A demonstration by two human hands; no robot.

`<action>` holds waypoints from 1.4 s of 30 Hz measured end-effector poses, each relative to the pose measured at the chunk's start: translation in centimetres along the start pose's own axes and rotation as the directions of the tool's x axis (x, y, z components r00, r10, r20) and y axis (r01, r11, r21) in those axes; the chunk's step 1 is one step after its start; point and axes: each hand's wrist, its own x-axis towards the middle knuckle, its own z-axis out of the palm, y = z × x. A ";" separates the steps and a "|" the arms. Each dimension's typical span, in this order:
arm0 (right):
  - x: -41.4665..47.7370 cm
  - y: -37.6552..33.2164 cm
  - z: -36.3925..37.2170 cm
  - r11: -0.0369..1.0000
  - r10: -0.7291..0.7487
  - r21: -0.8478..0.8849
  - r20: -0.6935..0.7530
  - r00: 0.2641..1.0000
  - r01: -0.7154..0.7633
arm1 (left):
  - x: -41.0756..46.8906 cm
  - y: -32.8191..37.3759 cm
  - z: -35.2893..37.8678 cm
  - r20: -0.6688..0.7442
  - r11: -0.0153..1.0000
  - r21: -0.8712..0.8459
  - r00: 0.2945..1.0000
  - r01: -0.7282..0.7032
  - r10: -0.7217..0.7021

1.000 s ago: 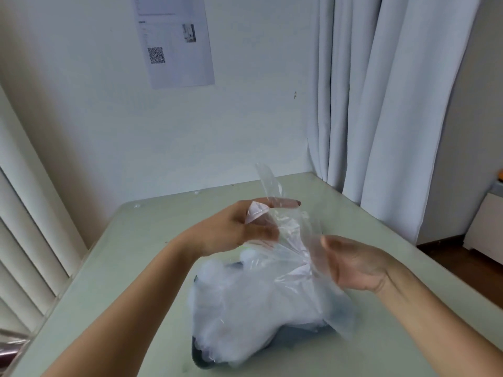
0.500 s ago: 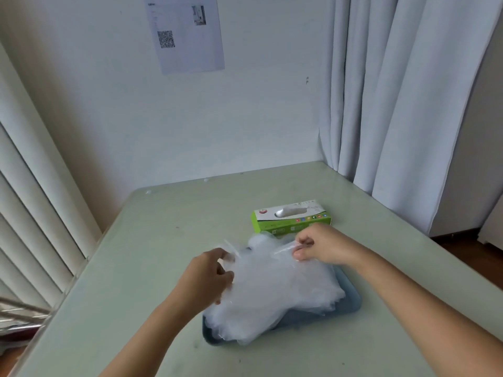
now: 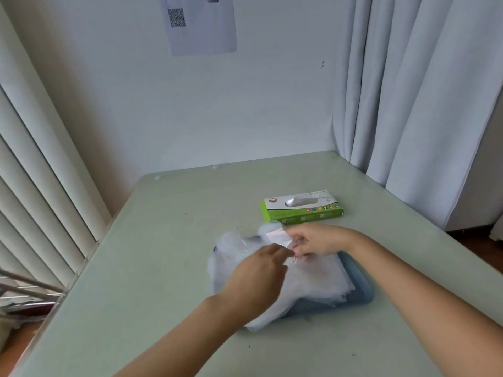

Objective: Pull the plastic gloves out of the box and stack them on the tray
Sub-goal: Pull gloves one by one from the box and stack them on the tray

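Many thin plastic gloves (image 3: 313, 278) are lying in a soft pile on the blue tray (image 3: 363, 291), and we are laying one more see-through glove (image 3: 273, 235) on top. Our right hand (image 3: 317, 240) is pinching the far edge of this top glove between thumb and fingers. Our left hand (image 3: 258, 273) is reaching in just beside it with bent fingers. Its back is hiding the tips, so we cannot tell if they are gripping the glove or only touching it.

We are thinking about what could go wrong. The gloves are so light and clingy that the top one may be sticking to our fingers when we are letting go, and it could come up again. The pile is also hanging over the near left edge of the tray onto the pale green table (image 3: 163, 240) - a small bump from our left wrist could be sliding it off.

The green box (image 3: 300, 208) is sitting on the table just behind the tray, with more plastic showing in its slot. Only our own right hand is lying between box and pile. A white curtain (image 3: 408, 91) is hanging on the right, blinds (image 3: 35, 186) are standing on the left, and a paper with a square code (image 3: 201, 23) is hanging on the wall - all well apart from our hands.
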 end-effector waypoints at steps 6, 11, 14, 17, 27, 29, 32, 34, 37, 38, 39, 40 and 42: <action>0.1 -0.1 0.6 0.988 0.070 -0.129 -0.153 0.986 -0.090 | 1.3 -1.7 3.6 0.331 0.987 0.140 0.943 -0.074 0.024; -1.9 -0.4 2.0 0.911 -0.184 -0.409 -0.515 0.837 -0.052 | 1.3 -2.4 4.0 0.400 0.992 0.125 0.915 -0.003 -0.048; -3.1 -0.6 5.1 0.916 -0.259 -0.371 -0.251 0.933 0.155 | 1.7 -2.8 3.9 0.430 0.989 0.147 0.900 0.006 -0.070; -4.2 0.6 5.6 0.940 -0.131 -0.325 -0.069 0.989 0.102 | 1.9 -3.1 3.6 0.461 0.987 0.160 0.883 0.012 -0.085; -6.0 0.4 5.4 0.875 0.191 -0.435 -0.096 0.977 -0.214 | 0.5 -3.8 3.7 0.387 0.946 0.227 0.870 0.232 -0.306; -6.2 0.0 4.9 0.873 0.199 -0.437 -0.092 0.976 -0.219 | 0.6 -3.7 3.4 0.400 0.939 0.221 0.853 0.265 -0.335; -5.6 -0.2 3.4 0.919 0.078 -0.360 -0.240 0.968 -0.164 | 1.7 -3.1 1.4 0.454 0.933 0.200 0.816 0.300 -0.359; -4.5 -0.1 1.8 0.973 0.052 -0.175 -0.468 0.882 -0.150 | 3.5 -2.7 -0.5 0.385 0.930 0.127 0.848 0.344 -0.366; -1.1 1.2 -1.5 0.955 0.133 -0.100 -0.695 0.707 -0.278 | 7.5 -2.9 -2.9 0.117 0.932 -0.023 0.926 0.363 -0.358; 0.4 1.6 -2.6 0.938 0.169 -0.092 -0.722 0.671 -0.335 | 9.1 -3.2 -3.3 0.033 0.935 -0.070 0.938 0.347 -0.345; 1.7 1.9 -3.5 0.919 0.207 -0.079 -0.738 0.642 -0.387 | 10.6 -3.6 -3.4 -0.017 0.938 -0.111 0.943 0.328 -0.331; 3.0 2.0 -4.1 0.898 0.259 -0.053 -0.739 0.622 -0.436 | 12.0 -4.0 -3.4 -0.025 0.939 -0.143 0.948 0.312 -0.319; 5.0 2.0 -4.8 0.864 0.382 0.040 -0.701 0.602 -0.502 | 14.4 -5.0 -2.7 0.024 0.943 -0.161 0.956 0.291 -0.291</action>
